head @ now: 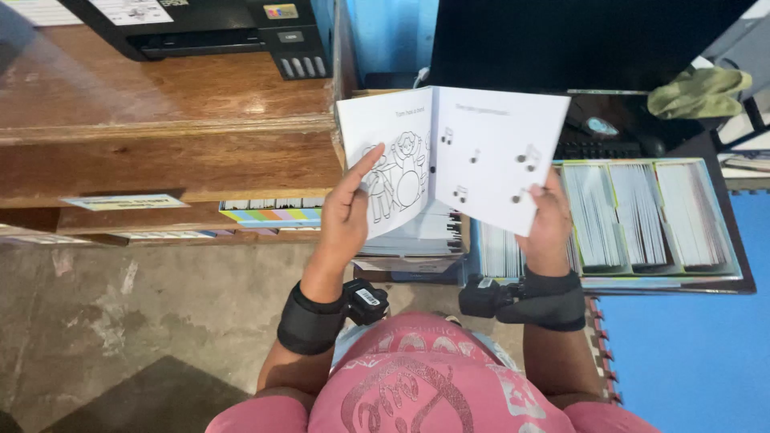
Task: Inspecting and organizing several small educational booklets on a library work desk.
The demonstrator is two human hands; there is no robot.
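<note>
Two hands grip our open booklet [453,156]: left hand [346,212] pinches the drawing page, right hand [549,220] the notes page. Thin pages could crease under thumb pressure.

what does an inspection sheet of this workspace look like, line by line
surface: wooden desk at left, bare concrete floor below it
job's things: open booklet, line drawing on its left page, music notes on its right
clutter: trays of stacked booklets under the open one, green cloth at upper right
grippers: left hand holds the left page with forefinger raised along it; right hand grips the right page's lower edge; both wear black wrist straps
cables: nothing seen
surroundings: black printer on the desk, blue mat at right
</note>
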